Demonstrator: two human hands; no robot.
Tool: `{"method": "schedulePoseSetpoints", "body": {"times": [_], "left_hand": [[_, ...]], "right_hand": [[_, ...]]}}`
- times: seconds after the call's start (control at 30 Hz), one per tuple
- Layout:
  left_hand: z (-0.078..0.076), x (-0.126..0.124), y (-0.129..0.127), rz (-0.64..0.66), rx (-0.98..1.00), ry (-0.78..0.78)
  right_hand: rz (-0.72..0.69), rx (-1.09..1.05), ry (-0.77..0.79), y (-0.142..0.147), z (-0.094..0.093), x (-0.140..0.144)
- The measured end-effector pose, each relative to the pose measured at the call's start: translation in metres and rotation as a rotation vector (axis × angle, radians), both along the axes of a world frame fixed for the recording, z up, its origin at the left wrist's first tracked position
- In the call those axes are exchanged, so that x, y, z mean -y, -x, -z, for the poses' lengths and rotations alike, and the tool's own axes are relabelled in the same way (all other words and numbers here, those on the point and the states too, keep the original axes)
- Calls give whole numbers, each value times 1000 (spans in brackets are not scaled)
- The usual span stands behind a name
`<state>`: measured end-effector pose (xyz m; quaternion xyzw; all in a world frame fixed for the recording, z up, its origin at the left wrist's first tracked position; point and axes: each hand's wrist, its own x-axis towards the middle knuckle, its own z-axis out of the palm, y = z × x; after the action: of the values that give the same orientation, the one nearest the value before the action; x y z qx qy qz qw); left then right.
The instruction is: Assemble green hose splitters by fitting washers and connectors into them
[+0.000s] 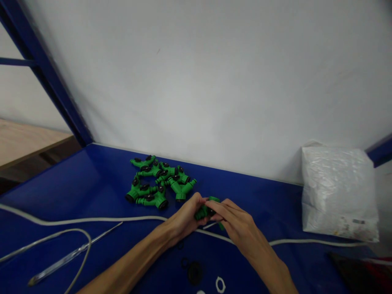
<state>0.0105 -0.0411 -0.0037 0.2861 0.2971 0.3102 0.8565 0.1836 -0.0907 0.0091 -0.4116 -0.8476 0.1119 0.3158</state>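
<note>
My left hand [183,218] and my right hand [237,222] meet over the blue table [92,179], both gripping one green plastic hose splitter [206,210] with a black knob. The fingers of both hands wrap around it, hiding most of its body. Just behind my hands lies a pile of several identical green splitters [157,181] with black knobs. Small black rings [194,271] and a white ring [219,284] lie on the table below my wrists.
A white cable [92,220] runs across the table from left to right under my hands. A thin metal rod [70,257] lies at the front left. A white plastic bag [338,192] stands at the right against the white wall. Blue frame struts rise at the left.
</note>
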Motion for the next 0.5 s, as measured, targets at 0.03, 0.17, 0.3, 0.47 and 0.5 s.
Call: {"method": "schedulePoseSetpoints", "body": {"times": [0.03, 0.17, 0.3, 0.47, 0.5], "left_hand": [[2, -1, -1, -13, 1, 19], [11, -3, -5, -28, 14, 45], [16, -3, -8, -42, 17, 53], [13, 1, -9, -49, 12, 86], [12, 2, -10, -47, 15, 88]], "right_hand": [[-21, -1, -32, 1, -2, 0], [-52, 90, -104, 3, -3, -1], [-43, 159, -134, 1, 3, 0], [1, 129, -134, -3, 8, 3], [11, 122, -139, -3, 8, 3]]}}
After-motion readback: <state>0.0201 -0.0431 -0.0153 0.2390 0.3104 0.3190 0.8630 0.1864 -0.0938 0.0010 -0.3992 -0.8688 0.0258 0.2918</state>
